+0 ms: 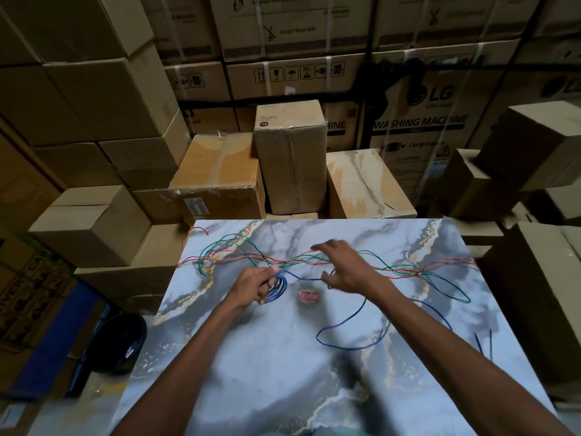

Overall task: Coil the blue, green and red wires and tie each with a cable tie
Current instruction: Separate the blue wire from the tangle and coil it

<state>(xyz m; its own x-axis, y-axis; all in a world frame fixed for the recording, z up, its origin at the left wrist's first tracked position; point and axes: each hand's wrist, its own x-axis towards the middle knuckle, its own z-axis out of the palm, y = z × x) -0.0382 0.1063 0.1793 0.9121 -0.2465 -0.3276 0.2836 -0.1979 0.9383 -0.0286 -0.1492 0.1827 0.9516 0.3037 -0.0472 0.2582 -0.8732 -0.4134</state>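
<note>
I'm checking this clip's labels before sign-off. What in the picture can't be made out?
- Right hand, head view: motion blur hides whether its fingers grip the blue wire.
- Blue coil: the left hand covers part of it, so the turns can't be counted.
- Red wire: its end runs off the table edge.
- Round sticker: lettering too blurred to read.

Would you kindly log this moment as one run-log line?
stage: coiling blue wire | left hand: holds blue coil | right hand: feeding wire | green wire, red wire: uncoiled
</note>
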